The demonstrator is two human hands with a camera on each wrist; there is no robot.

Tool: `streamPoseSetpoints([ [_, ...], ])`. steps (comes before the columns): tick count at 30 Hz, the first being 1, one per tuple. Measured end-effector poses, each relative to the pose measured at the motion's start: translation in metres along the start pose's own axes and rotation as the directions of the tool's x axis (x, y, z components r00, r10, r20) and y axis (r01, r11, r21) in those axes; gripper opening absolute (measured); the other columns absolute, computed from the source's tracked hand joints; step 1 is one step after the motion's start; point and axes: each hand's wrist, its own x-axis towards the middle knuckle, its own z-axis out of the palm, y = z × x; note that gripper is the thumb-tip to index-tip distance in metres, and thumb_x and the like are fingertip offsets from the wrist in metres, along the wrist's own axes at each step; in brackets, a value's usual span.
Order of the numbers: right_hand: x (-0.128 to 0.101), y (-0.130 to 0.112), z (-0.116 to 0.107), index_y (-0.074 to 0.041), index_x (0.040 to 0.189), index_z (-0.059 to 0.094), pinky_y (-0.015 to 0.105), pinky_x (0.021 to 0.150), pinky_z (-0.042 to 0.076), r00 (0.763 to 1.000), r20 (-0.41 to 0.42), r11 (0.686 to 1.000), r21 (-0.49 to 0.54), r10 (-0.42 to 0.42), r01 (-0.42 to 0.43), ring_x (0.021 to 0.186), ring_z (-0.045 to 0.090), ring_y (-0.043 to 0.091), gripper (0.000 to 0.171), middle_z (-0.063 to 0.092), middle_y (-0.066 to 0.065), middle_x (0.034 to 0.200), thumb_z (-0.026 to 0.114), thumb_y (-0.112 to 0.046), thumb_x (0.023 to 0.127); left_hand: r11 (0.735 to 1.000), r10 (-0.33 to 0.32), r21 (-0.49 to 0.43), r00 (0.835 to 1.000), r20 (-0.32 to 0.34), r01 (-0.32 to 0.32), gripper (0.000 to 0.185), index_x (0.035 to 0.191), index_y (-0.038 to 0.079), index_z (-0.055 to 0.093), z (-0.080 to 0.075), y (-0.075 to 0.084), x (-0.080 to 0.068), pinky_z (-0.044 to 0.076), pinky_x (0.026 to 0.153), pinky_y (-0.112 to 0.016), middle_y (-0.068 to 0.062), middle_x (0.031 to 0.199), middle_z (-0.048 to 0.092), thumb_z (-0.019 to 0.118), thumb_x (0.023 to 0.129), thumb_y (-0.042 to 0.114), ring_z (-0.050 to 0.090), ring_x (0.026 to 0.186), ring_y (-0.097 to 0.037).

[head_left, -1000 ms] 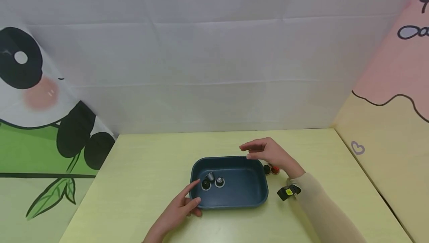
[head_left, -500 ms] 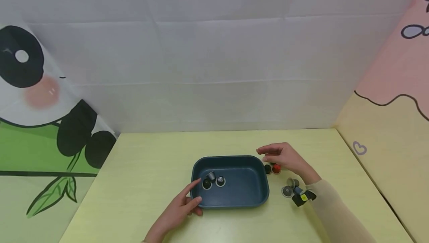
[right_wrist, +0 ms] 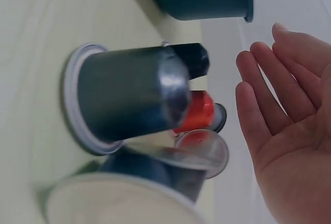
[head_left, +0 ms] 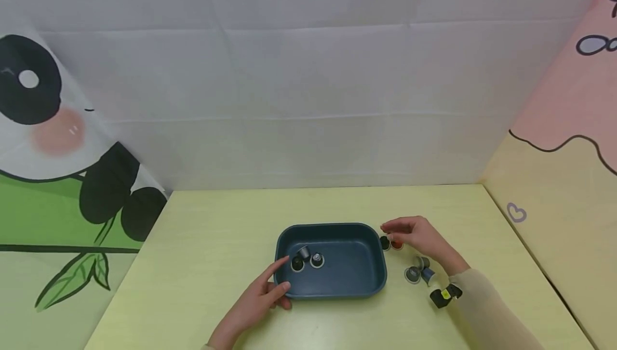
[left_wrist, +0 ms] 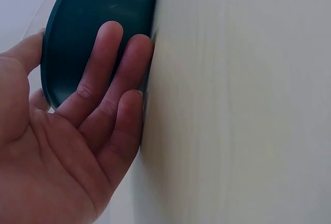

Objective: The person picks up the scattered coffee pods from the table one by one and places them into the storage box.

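Note:
A dark blue tray [head_left: 349, 280] holds a black coffee capsule [head_left: 297, 265], a grey capsule [head_left: 304, 253] and a silver-topped capsule [head_left: 316, 260] toward its left side. My left hand [head_left: 257, 302] grips the tray's near left corner, thumb and index finger over the rim; in the left wrist view the other fingers [left_wrist: 103, 53] lie against its outer wall. My right hand [head_left: 418, 236] hovers with nothing in it over a red capsule [right_wrist: 196, 111] and a black capsule [head_left: 384, 243], just right of the tray. Its fingers are loosely extended in the right wrist view.
Nearer the right wrist sit a grey capsule [head_left: 412, 274] and a blue capsule [head_left: 428, 275], among others. A dark grey-green capsule [right_wrist: 129, 97] looms close in the right wrist view. A white cloth wall [head_left: 308, 146] bounds the pale yellow table [head_left: 207, 243] behind.
My right hand has moved right from over the tray's far right corner and lowered toward the red and black capsules. The left hand keeps its place on the tray.

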Motion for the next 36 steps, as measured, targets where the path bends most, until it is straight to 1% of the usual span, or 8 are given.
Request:
streamPoseSetpoints([
  [5, -0.001, 0.005, 0.001, 0.001, 0.124, 0.067, 0.045, 0.077, 0.055, 1.0, -0.015, 1.0, -0.009, 0.01, -0.01, 0.088, 0.069, 0.039, 0.037, 0.067, 0.024, 0.119, 0.073, -0.015, 0.092, 1.0, -0.016, -0.005, 1.0, -0.004, 0.016, 0.063, 0.157, 0.02, 0.03, 0.0, -0.001, 0.001, 0.047, 0.068, -0.028, -0.013, 0.078, 0.072, 0.059, 0.102, 0.027, 0.064, 0.073, -0.027],
  [11, 0.001, 0.011, 0.005, 0.006, 0.124, 0.066, 0.035, 0.078, 0.056, 1.0, -0.008, 0.999, -0.03, 0.013, -0.013, 0.104, 0.068, 0.033, 0.036, 0.065, 0.025, 0.122, 0.072, -0.007, 0.091, 1.0, -0.021, -0.005, 1.0, -0.003, 0.021, 0.061, 0.157, 0.02, 0.03, 0.0, 0.001, 0.001, 0.047, 0.068, -0.028, -0.013, 0.077, 0.072, 0.058, 0.103, 0.024, 0.064, 0.073, -0.026],
  [15, 0.003, 0.013, 0.008, 0.002, 0.121, 0.069, 0.029, 0.077, 0.056, 1.0, -0.017, 0.993, -0.119, 0.003, -0.005, 0.11, 0.065, 0.032, 0.032, 0.067, 0.019, 0.12, 0.074, -0.006, 0.09, 1.0, -0.014, -0.002, 1.0, -0.002, 0.014, 0.061, 0.157, 0.019, 0.031, 0.0, 0.003, -0.001, 0.047, 0.067, -0.027, -0.013, 0.077, 0.072, 0.058, 0.103, 0.024, 0.063, 0.072, -0.025],
  [17, 0.005, 0.014, 0.009, -0.002, 0.118, 0.072, 0.028, 0.077, 0.055, 1.0, -0.018, 0.984, -0.178, -0.006, 0.003, 0.107, 0.066, 0.03, 0.03, 0.069, 0.015, 0.117, 0.075, -0.005, 0.089, 1.0, -0.01, -0.003, 1.0, -0.001, 0.01, 0.061, 0.157, 0.019, 0.031, 0.0, 0.003, -0.001, 0.047, 0.067, -0.027, -0.013, 0.077, 0.072, 0.058, 0.103, 0.023, 0.064, 0.072, -0.025],
  [20, 0.006, 0.017, 0.01, -0.006, 0.114, 0.074, 0.026, 0.075, 0.053, 1.0, -0.008, 0.962, -0.272, -0.029, 0.026, 0.095, 0.067, 0.021, 0.028, 0.072, 0.008, 0.11, 0.077, -0.005, 0.087, 1.0, -0.007, -0.002, 1.0, 0.0, 0.007, 0.061, 0.157, 0.018, 0.031, 0.001, 0.004, -0.002, 0.047, 0.068, -0.027, -0.013, 0.076, 0.072, 0.059, 0.102, 0.023, 0.064, 0.072, -0.025],
  [24, 0.007, 0.021, 0.011, -0.008, 0.112, 0.075, 0.026, 0.066, 0.048, 0.999, 0.003, 0.941, -0.337, -0.044, 0.042, 0.077, 0.058, 0.012, 0.028, 0.072, 0.003, 0.099, 0.079, -0.006, 0.085, 1.0, -0.008, -0.014, 1.0, 0.001, 0.008, 0.061, 0.157, 0.018, 0.031, 0.001, 0.003, -0.002, 0.047, 0.068, -0.027, -0.013, 0.076, 0.072, 0.058, 0.103, 0.023, 0.065, 0.073, -0.025],
  [31, 0.005, 0.024, 0.012, -0.011, 0.113, 0.075, 0.026, 0.061, 0.043, 1.0, -0.015, 0.925, -0.379, -0.027, 0.019, 0.07, 0.051, 0.014, 0.031, 0.062, -0.005, 0.079, 0.081, -0.007, 0.083, 1.0, -0.001, -0.011, 1.0, 0.002, 0.001, 0.062, 0.157, 0.018, 0.03, 0.0, 0.001, -0.001, 0.046, 0.068, -0.026, -0.013, 0.076, 0.072, 0.059, 0.102, 0.026, 0.067, 0.075, -0.026],
  [36, 0.006, 0.028, 0.012, -0.011, 0.112, 0.076, 0.027, 0.061, 0.043, 0.999, -0.02, 0.917, -0.398, -0.041, 0.029, 0.07, 0.051, 0.013, 0.031, 0.062, -0.005, 0.079, 0.082, -0.007, 0.082, 1.0, 0.002, 0.006, 1.0, 0.005, -0.002, 0.061, 0.156, 0.018, 0.031, 0.0, 0.001, -0.001, 0.047, 0.068, -0.026, -0.013, 0.076, 0.072, 0.059, 0.102, 0.024, 0.068, 0.075, -0.025],
])
